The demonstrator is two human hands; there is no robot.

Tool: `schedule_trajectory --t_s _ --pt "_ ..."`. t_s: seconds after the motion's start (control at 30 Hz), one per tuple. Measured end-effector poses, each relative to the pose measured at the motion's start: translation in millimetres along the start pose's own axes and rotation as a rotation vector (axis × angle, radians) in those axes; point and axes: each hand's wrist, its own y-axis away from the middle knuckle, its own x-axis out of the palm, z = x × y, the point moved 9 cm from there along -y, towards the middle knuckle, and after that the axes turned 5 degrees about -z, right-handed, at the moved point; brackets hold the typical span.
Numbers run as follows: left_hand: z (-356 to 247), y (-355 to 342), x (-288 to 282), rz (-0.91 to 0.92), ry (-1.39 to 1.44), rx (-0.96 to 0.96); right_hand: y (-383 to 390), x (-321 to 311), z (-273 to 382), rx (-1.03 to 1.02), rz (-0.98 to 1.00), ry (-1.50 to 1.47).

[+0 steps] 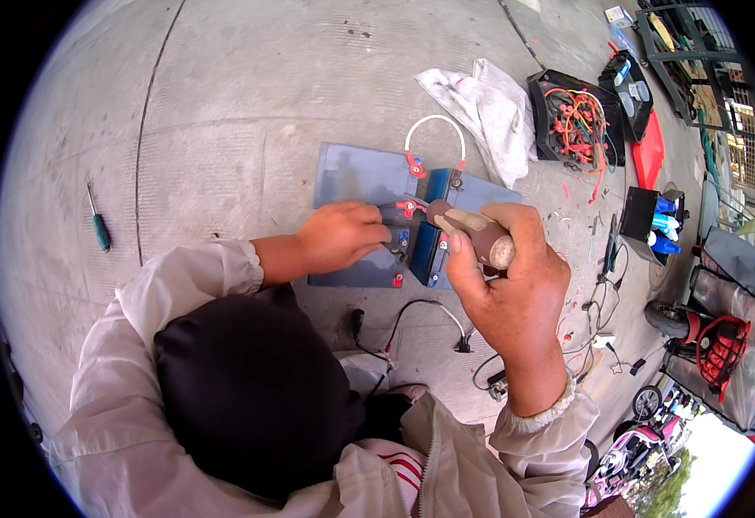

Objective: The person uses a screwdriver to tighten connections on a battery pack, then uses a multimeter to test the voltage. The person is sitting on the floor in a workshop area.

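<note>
Several grey-blue block batteries [356, 173] lie close together on the concrete. In my right hand [520, 289] is a screwdriver [481, 235] with a thick brown and tan handle, its shaft pointing left. The tip reaches a red-sleeved terminal [407, 208] near the middle of the batteries. My left hand [343, 237] rests over the left battery with its fingers curled, close to that terminal. A thin dark wire runs from the terminal toward these fingers; what they pinch is hidden. Farther off, a white cable [434, 117] arches between two battery terminals.
Beyond the batteries lie a grey cloth [490, 121] and a black case [546, 151] of tangled red wires. To the right stands a black box [641, 226] with blue bottles. Loose cables [602, 302] trail across the floor. A green-handled screwdriver [100, 231] lies far left.
</note>
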Motion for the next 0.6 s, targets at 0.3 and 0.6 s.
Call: schedule_trajectory --t_s 0.3,0.6 --pt "4.1 -0.6 1.3 -0.005 0.035 0.002 58.4 -19.5 -32.5 0.159 0.086 -0.128" --pt "4.0 -4.5 -2.2 0.019 0.053 0.011 76.1 -10.4 -31.2 0.069 0.049 -0.12"
